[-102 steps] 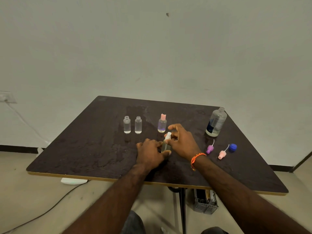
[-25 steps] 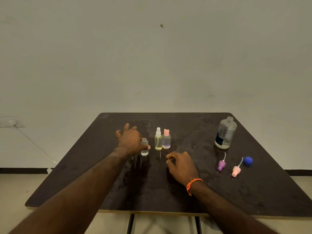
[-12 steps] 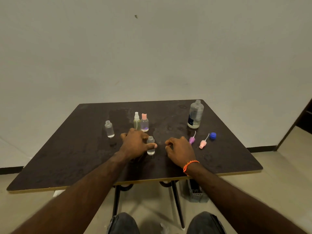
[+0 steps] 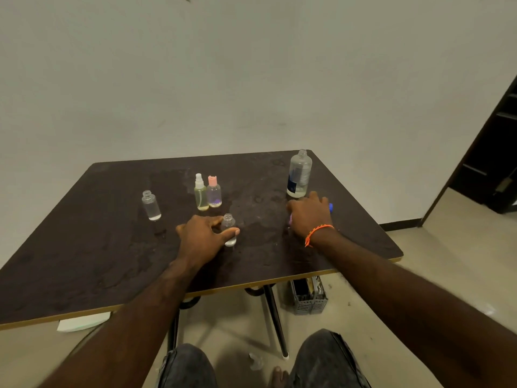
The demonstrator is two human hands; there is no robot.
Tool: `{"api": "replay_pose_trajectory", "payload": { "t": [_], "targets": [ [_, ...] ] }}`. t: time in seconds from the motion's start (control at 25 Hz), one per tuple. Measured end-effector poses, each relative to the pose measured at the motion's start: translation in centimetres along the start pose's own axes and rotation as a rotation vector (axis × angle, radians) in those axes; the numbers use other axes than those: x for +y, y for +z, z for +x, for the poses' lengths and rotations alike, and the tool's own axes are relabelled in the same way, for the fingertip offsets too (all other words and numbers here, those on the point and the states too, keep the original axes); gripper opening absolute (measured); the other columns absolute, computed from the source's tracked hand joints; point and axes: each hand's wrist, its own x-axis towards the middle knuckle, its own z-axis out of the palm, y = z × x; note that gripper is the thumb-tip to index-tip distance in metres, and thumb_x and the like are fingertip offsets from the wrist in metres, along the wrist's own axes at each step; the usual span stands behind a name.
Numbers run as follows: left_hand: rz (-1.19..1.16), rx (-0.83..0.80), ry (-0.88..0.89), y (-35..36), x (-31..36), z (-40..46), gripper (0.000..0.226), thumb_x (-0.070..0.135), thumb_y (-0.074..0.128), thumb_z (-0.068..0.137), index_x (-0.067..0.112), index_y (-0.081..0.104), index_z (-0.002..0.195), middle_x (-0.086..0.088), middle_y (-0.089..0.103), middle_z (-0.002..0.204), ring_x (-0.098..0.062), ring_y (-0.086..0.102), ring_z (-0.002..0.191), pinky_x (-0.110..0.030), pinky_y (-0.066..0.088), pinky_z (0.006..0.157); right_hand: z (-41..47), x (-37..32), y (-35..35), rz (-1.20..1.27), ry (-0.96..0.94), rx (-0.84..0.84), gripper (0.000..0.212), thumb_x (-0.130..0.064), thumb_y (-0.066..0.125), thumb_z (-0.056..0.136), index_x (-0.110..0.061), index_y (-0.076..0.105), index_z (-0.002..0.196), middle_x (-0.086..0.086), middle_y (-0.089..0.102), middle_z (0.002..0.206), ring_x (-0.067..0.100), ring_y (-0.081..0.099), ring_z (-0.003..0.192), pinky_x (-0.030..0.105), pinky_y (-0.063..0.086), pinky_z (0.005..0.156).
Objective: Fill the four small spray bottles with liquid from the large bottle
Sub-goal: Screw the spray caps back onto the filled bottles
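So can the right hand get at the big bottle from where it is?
Probably yes: the right hand lies on the table just in front of the large bottle, which stands upright and uncapped with nothing between them.

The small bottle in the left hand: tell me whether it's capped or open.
Open. The small bottle stands upright in the left hand with a bare threaded neck, no spray top.

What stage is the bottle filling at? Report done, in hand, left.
Done: two capped small bottles, white-topped and pink-topped, stand together. In hand: left hand grips an open small bottle; right hand reaches over the loose spray tops beside the large bottle. Left: capping that one and the far-left open bottle.
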Motion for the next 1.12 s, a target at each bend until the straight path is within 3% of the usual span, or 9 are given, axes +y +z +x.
{"api": "replay_pose_trajectory", "payload": {
  "t": [0.16,0.36,0.48,0.64,0.76,0.92,1.12],
  "targets": [
    [-0.014,0.015,0.021,0.3,-0.2,0.0,0.037,0.060,0.074,0.087,0.037,0.078,0.117,0.014,0.078,0.106,-0.009,0.065,0.108,-0.037,0.026,0.091,1.0,-0.6,1.1,-0.038,-0.030,-0.085,0.025,-0.028,0.052,0.097,-0.024,0.072,0.112,0.005,0.070,0.111,0.030,0.047,0.119,0.049,0.036,0.095],
    [-0.032,0.026,0.031,0.6,-0.7,0.1,0.031,0.060,0.074,0.086,0.037,0.080,0.106,0.016,0.077,0.091,-0.005,0.064,0.096,-0.038,0.029,0.088,1.5,-2.0,1.1,0.024,-0.136,-0.030,0.021,-0.034,0.058,0.096,-0.023,0.071,0.108,0.004,0.070,0.109,0.028,0.055,0.111,0.046,0.043,0.093],
    [-0.035,0.028,0.023,0.8,-0.9,0.0,0.033,0.061,0.074,0.086,0.037,0.080,0.108,0.016,0.077,0.093,-0.005,0.064,0.098,-0.038,0.029,0.088,1.0,-4.3,-2.1,0.456,-0.220,0.143,0.021,-0.030,0.062,0.094,-0.021,0.073,0.109,0.000,0.073,0.103,0.021,0.066,0.095,0.038,0.054,0.085],
    [-0.022,0.011,-0.006,0.8,-0.7,0.0,0.035,0.063,0.073,0.085,0.037,0.080,0.108,0.015,0.076,0.094,-0.007,0.063,0.102,-0.038,0.028,0.089,0.2,-7.9,-8.1,0.905,-0.140,0.315,0.020,-0.038,0.067,0.091,-0.023,0.073,0.103,-0.013,0.070,0.089,0.001,0.064,0.081,0.016,0.051,0.073],
    [-0.047,-0.005,-0.033,0.9,-0.7,-0.2,0.034,0.063,0.074,0.085,0.036,0.080,0.106,0.015,0.076,0.096,-0.009,0.061,0.106,-0.038,0.025,0.088,0.1,-9.3,-9.6,0.988,-0.140,0.289,0.019,-0.040,0.070,0.089,-0.022,0.075,0.094,-0.012,0.071,0.081,0.003,0.066,0.077,0.021,0.055,0.072],
    [-0.055,0.010,-0.031,1.2,-1.0,-0.3,0.032,0.062,0.075,0.085,0.036,0.079,0.102,0.016,0.074,0.093,-0.011,0.061,0.106,-0.039,0.027,0.088,-0.6,-10.1,-8.1,0.912,-0.185,0.239,0.021,-0.039,0.069,0.090,-0.018,0.073,0.090,-0.005,0.069,0.074,0.014,0.065,0.071,0.038,0.058,0.070],
    [-0.059,0.001,-0.020,1.5,-1.3,-0.2,0.032,0.063,0.074,0.084,0.035,0.079,0.100,0.016,0.072,0.090,-0.012,0.061,0.104,-0.040,0.028,0.089,-1.5,-10.4,-6.8,0.872,-0.214,0.263,0.020,-0.035,0.067,0.092,-0.016,0.071,0.091,-0.004,0.065,0.072,0.013,0.061,0.067,0.038,0.057,0.067]
  ]
}}
